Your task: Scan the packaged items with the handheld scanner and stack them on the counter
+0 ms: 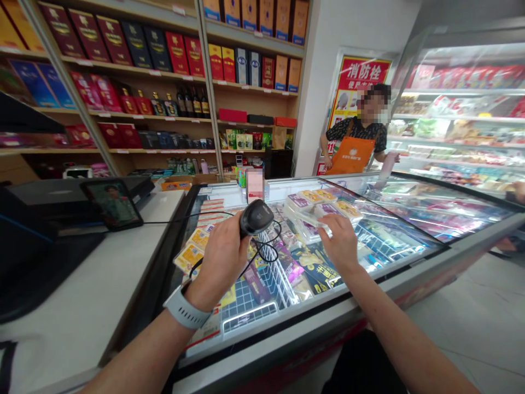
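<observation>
Wooden shelving [210, 98], lined with boxed and bottled goods, fills the wall ahead of us. Below it runs a long glass-topped freezer [303, 323], with a white surface [82, 295] along its left. A person in an orange apron [353, 156] stands beyond the freezer's far side.

Our two bare hands reach over the glass. A stack of clear packs [324, 203] with yellow and purple labels sits on the freezer top, by the fingers of our right hand [341, 241]. That grip is loosely curled at the stack's near edge; whether it holds a pack, we cannot tell. Our left hand [223, 249] has its grip closed around a black scanner [256, 218], held up over the glass to the left of the stack, head facing away from us. Its trigger is hidden.

Handling this well, we judge, means steadying one pack with the right fingers, keeping them off any printed code, and holding the scanner square to it. The thin looping cord [268, 261] below the scanner could snag, so we would give it slack.
</observation>
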Demonstrator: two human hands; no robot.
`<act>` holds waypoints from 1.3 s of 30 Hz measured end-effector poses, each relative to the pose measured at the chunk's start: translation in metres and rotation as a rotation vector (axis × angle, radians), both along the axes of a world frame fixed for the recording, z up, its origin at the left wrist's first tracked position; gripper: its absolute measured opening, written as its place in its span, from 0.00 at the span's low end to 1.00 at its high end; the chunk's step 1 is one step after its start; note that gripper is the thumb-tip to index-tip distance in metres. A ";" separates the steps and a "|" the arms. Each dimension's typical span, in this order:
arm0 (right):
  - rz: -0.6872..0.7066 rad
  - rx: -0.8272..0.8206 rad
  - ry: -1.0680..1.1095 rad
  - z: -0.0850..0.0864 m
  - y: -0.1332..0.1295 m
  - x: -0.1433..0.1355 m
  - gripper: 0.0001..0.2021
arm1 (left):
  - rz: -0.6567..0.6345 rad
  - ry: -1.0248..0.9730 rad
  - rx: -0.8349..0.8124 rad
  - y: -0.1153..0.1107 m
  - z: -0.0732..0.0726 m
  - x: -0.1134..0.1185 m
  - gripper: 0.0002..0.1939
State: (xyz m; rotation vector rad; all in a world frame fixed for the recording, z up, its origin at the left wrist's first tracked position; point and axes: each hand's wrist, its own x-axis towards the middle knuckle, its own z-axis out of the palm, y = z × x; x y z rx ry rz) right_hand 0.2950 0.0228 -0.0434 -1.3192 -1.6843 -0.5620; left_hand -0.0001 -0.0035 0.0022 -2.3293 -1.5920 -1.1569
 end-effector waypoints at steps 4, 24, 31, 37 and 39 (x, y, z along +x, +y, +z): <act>-0.136 -0.053 -0.177 -0.007 -0.005 0.001 0.09 | 0.003 0.006 0.003 -0.001 0.002 0.001 0.22; 0.010 -0.008 -0.235 -0.010 -0.005 -0.013 0.16 | -0.080 -0.012 0.063 -0.011 0.000 0.005 0.23; 0.379 -0.094 -0.292 0.002 0.009 -0.052 0.13 | -0.091 -0.038 0.085 -0.020 0.007 0.009 0.23; 0.723 -0.202 -0.238 0.018 0.049 -0.131 0.14 | -0.113 -0.060 0.120 -0.026 0.010 0.010 0.24; 0.804 -0.243 -0.161 0.022 0.057 -0.160 0.13 | -0.112 -0.051 0.137 -0.028 0.010 0.011 0.25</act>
